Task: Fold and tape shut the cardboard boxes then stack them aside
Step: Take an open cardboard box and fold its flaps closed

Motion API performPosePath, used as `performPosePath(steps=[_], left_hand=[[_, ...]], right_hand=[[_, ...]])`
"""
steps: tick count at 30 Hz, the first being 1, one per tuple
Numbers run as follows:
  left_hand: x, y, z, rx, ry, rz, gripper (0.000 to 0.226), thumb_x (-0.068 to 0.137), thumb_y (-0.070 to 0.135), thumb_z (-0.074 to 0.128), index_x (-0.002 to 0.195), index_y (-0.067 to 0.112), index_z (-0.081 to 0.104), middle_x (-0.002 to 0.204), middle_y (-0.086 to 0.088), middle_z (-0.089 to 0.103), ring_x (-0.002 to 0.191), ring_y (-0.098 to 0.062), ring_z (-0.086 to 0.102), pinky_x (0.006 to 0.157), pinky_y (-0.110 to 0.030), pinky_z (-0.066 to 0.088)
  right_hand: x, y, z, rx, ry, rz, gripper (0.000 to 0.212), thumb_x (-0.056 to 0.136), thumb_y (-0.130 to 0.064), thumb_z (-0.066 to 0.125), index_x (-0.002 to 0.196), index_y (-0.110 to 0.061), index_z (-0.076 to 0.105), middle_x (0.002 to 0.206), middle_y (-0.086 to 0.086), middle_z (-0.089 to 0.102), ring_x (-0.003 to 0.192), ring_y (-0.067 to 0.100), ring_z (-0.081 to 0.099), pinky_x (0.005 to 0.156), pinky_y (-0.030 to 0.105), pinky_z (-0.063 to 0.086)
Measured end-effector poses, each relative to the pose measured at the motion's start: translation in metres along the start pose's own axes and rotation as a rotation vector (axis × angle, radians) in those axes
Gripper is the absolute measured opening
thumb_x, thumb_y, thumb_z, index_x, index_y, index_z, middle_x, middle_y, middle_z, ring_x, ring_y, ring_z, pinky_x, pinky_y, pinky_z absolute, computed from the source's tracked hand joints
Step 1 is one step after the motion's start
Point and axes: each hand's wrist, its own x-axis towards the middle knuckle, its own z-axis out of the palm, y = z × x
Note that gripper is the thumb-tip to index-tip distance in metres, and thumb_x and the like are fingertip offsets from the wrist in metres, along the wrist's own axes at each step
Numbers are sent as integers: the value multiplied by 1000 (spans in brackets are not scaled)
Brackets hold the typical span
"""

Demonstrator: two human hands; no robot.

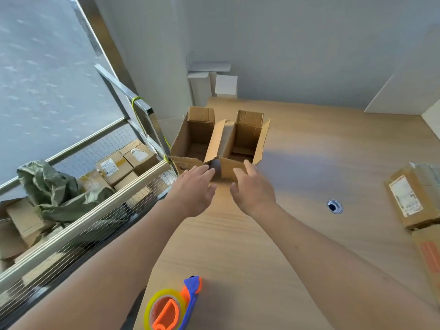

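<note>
Two open cardboard boxes stand side by side at the far left of the wooden table (309, 163), all flaps up: the left box (190, 141) and the right box (247, 139). My left hand (195, 189) is stretched out just in front of the left box, fingers apart, fingertips near its front flap. My right hand (252, 189) reaches toward the right box, its fingertips at the front flap, holding nothing. A tape dispenser (173, 306), blue and orange with a yellowish roll, lies at the table's near edge.
Taped boxes with labels (414, 198) lie at the table's right edge, beside a cable hole (335, 206). Left of the table a wire cart (71, 225) holds several cardboard boxes and a green bag (52, 189). White boxes (214, 84) stand against the far wall.
</note>
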Motion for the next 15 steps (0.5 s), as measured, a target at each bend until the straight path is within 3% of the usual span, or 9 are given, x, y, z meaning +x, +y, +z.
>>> performPosePath(steps=[3,6,9,11,15], left_hand=[[18,-10,13,-19,-24,1,54,109,39,41,158,18,33,165,-3,32,153,-25,26,123,-44,26],[34,-20,25,-29,-33,-6,54,109,39,40,159,19,32,166,-2,31,154,-25,25,124,-44,25],[40,-26,33,-55,-39,-13,55,109,39,41,159,20,32,166,-1,30,155,-25,24,124,-44,24],[40,-30,37,-57,-34,-7,54,108,38,42,158,19,33,165,-2,32,153,-25,27,122,-43,26],[34,-35,38,-63,-23,-12,54,108,37,42,157,18,35,164,-3,34,150,-24,33,119,-42,29]], right_hand=[[24,4,18,-62,4,-27,29,101,-33,59,127,-23,63,170,9,15,157,33,13,118,44,35],[43,8,31,-103,-46,-56,37,100,-28,61,137,-23,59,171,10,14,158,35,7,124,46,23],[53,7,37,-125,7,-72,40,100,-17,61,139,-18,57,160,12,36,151,34,27,121,43,29],[53,7,39,-112,66,-95,34,99,-11,60,133,-13,60,140,10,54,132,28,46,112,38,40],[41,9,37,-48,101,-125,28,97,-5,61,125,-10,66,118,7,63,105,25,58,91,35,50]])
